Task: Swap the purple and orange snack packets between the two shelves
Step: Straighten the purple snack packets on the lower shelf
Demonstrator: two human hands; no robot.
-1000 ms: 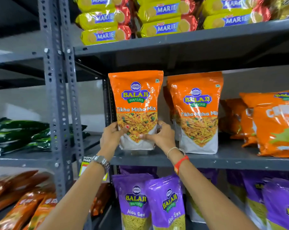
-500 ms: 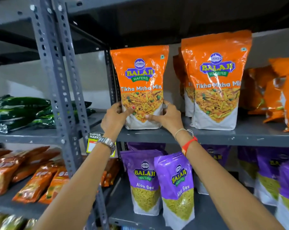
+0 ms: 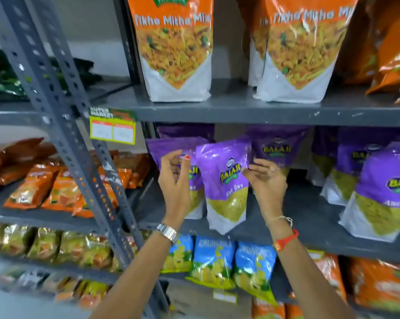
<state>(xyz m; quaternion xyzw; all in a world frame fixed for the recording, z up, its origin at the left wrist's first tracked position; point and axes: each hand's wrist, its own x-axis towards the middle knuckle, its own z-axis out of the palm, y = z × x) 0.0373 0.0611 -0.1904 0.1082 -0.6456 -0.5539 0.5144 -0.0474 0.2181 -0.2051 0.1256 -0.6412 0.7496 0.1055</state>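
An orange Tikha Mitha Mix packet (image 3: 174,49) stands upright at the left end of the upper grey shelf (image 3: 240,111), with another orange packet (image 3: 302,51) to its right. On the shelf below (image 3: 309,217) stand several purple Aloo Sev packets. The front purple packet (image 3: 224,180) leans slightly, between my two hands. My left hand (image 3: 174,180) hovers at its left, fingers curled and apart, in front of a second purple packet (image 3: 171,146). My right hand (image 3: 263,178) is at its right edge, fingers apart, holding nothing.
More purple packets (image 3: 383,187) fill the lower shelf's right side. Blue packets (image 3: 215,261) lie on the shelf beneath. A slotted grey upright (image 3: 63,125) stands left of my arms, with orange packets (image 3: 40,187) on the neighbouring rack. A yellow price tag (image 3: 112,132) hangs from the upper shelf edge.
Both hands let go of the orange packet on the upper shelf and dropped to the purple packets below. The view tilted downward.
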